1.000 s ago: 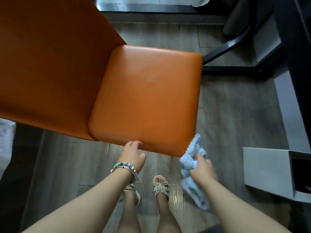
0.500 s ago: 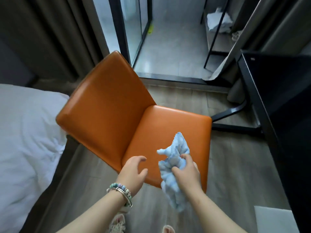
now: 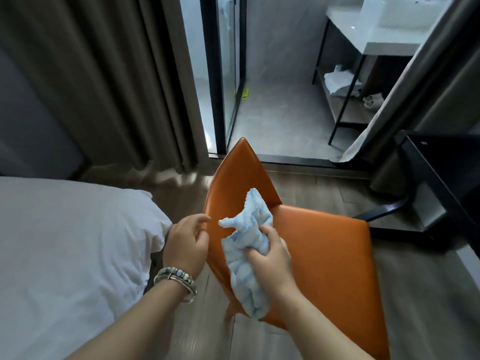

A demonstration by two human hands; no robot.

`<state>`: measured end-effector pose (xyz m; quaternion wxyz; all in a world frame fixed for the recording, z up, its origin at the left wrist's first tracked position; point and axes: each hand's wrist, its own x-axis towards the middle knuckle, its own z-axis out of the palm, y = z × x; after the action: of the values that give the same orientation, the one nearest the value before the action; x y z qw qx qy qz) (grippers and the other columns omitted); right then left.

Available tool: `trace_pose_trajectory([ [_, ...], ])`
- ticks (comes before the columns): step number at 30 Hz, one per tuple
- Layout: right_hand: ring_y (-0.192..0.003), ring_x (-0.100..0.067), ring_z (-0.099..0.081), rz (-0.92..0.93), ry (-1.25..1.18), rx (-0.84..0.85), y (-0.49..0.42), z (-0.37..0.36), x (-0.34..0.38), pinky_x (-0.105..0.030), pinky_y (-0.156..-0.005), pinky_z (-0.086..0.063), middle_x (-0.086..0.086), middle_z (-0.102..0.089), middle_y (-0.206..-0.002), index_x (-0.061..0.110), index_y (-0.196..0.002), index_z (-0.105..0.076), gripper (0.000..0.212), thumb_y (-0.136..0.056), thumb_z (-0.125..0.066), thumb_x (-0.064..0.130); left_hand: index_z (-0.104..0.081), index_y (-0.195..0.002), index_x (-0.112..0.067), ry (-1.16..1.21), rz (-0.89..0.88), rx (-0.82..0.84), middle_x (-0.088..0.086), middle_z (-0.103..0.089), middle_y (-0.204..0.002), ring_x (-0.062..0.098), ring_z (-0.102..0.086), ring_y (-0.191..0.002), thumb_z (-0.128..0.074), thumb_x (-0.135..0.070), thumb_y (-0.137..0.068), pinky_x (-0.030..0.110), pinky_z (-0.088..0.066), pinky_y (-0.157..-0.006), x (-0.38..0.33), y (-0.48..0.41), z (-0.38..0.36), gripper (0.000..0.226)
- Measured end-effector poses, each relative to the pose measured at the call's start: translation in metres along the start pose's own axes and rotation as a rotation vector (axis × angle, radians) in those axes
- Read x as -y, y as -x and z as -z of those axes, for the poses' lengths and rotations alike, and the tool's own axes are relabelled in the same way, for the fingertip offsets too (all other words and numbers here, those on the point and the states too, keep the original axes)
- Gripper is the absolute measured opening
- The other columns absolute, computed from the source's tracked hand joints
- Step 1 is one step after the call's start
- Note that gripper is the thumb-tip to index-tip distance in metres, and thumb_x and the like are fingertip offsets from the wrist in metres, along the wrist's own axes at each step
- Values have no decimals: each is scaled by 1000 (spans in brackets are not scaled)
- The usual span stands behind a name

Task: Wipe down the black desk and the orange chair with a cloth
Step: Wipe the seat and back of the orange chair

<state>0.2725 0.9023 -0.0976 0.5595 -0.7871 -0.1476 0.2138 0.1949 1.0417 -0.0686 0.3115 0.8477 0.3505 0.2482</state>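
The cloth (image 3: pixel 249 245) was bunched in your right hand (image 3: pixel 270 258), fingers clenched round it, just over the orange chair (image 3: pixel 327 261). Your left hand (image 3: pixel 187 245) was spread and empty at the backrest's near edge. The backrest rose ahead-left; the black surface (image 3: pixel 452 172) lay far right.

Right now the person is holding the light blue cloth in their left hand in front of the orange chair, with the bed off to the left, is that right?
Not quite. The head view shows the light blue cloth bunched in the right hand, not the left. The left hand, the one with the bracelets, is open beside the chair's backrest. The rest holds: the cloth is in front of the orange chair and the bed lies to the left.
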Motion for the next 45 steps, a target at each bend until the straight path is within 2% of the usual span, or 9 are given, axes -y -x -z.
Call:
trace_pose_trajectory([
  [4, -107, -12, -54, 26, 23, 19, -16, -25, 15, -32, -92, -47, 1, -52, -120, 33, -123, -52, 44, -81, -60, 24, -64, -104, -15, 54, 121, 43, 4, -64, -106, 12, -53, -90, -44, 4, -86, 24, -41, -75, 18, -28, 5, 33],
  [10, -127, -17, -35, 104, 250, 151, -49, -76, 17, -27, -105, -30, 5, -31, -146, 44, -133, -44, 51, -87, -54, 25, -64, -104, -16, 117, 281, 6, 2, -65, -106, 17, -55, -92, -46, 6, -81, 23, -39, -79, 27, -70, -10, 37],
  [19, -124, -22, -28, 98, 370, 181, -165, -109, 24, -38, -104, -26, 8, -21, -148, 53, -133, -33, 47, -92, -43, 34, -58, -108, -20, 161, 399, -42, -5, -60, -98, 15, -53, -88, -47, -4, -89, 25, -40, -77, 42, -163, -58, 28],
  [26, -128, -25, -25, 90, 292, -9, -229, -116, 20, -44, -106, -25, 0, -22, -149, 47, -137, -33, 52, -85, -35, 50, -49, -98, -35, 274, 406, 63, -21, -58, -86, 4, -56, -81, -46, -22, -92, 27, -40, -72, 38, -214, -107, 14],
  [28, -128, -27, -27, 85, 251, -55, -246, -112, 19, -43, -105, -24, -4, -25, -149, 40, -140, -34, 56, -84, -37, 51, -51, -106, -28, 315, 307, 122, -8, -60, -105, 3, -55, -97, -48, -20, -93, 28, -41, -85, 34, -225, -119, 16],
  [30, -129, -30, -30, 7, 226, -81, -269, -103, 13, -41, -105, -25, -8, -29, -146, 30, -142, -33, 51, -93, -43, 42, -41, -133, -16, 242, 256, 249, 6, -38, -139, 14, -37, -128, -50, -25, -92, 24, -26, -107, 31, -231, -129, 42],
  [33, -120, -35, -44, -252, 102, -117, -297, -84, 5, -43, -102, -34, -12, -47, -128, 24, -133, -42, 38, -96, -41, 31, -19, -146, -21, 83, 224, 475, 1, -14, -153, 10, -16, -139, -44, -44, -92, 16, -13, -102, 31, -232, -139, 64],
  [39, -115, -24, -35, 142, 219, -80, -285, -95, 13, -41, -101, -30, -1, -32, -139, 52, -136, -31, 52, -84, -33, 49, -50, -127, -14, 264, 175, 325, 3, -52, -126, 13, -49, -117, -41, -27, -96, 31, -38, -101, 25, -251, -142, 34],
  [45, -122, -36, -43, -343, 171, -63, -350, -68, -28, -45, -106, -29, -18, -44, -131, 15, -141, -32, 46, -98, -38, 29, -44, -131, -24, -72, 110, 385, -5, -47, -131, 13, -46, -117, -35, -37, -97, 21, -32, -88, 30, -247, -148, 38],
])
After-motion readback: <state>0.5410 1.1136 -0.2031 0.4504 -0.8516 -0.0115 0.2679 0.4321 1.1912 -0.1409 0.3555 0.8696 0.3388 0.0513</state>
